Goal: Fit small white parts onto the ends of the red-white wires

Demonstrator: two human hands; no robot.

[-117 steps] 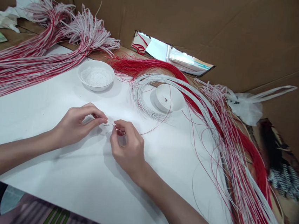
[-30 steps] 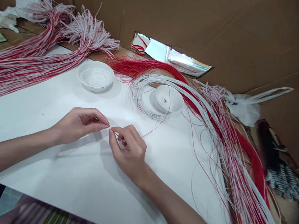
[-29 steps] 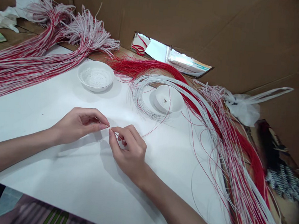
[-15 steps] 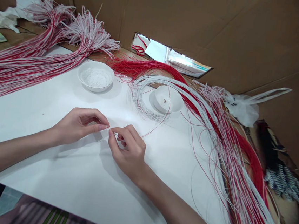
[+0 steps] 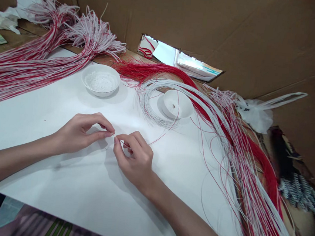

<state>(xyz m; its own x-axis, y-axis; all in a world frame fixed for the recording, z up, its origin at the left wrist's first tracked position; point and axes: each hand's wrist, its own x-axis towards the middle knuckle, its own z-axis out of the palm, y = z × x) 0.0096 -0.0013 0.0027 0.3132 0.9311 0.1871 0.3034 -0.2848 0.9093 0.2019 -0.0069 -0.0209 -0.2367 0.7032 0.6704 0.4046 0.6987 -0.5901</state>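
Observation:
Thumb and forefinger of my left hand [image 5: 82, 133] pinch the thin end of a strand above the white sheet. Close beside it on the right, my right hand [image 5: 135, 156] pinches the same strand; the fingertips almost touch. A fine red strand [image 5: 160, 136] runs from near my right hand up to the white bowl [image 5: 185, 107] on the right. Coiled white strands [image 5: 150, 104] lie around that bowl. Beyond my left hand stands another white bowl [image 5: 100, 92], with white powder in it.
Bundled red and white cords [image 5: 39, 69] with knotted white ends lie at the left. Long red and white strands [image 5: 252, 179] curve down the right side. A clear plastic bag [image 5: 255, 114] sits at the back right. A cardboard wall [image 5: 211, 23], with a slot cut in it, stands behind.
The fingers of my left hand have shifted slightly, the forefinger and thumb now a little differently set at the strand. My right hand has hardly moved.

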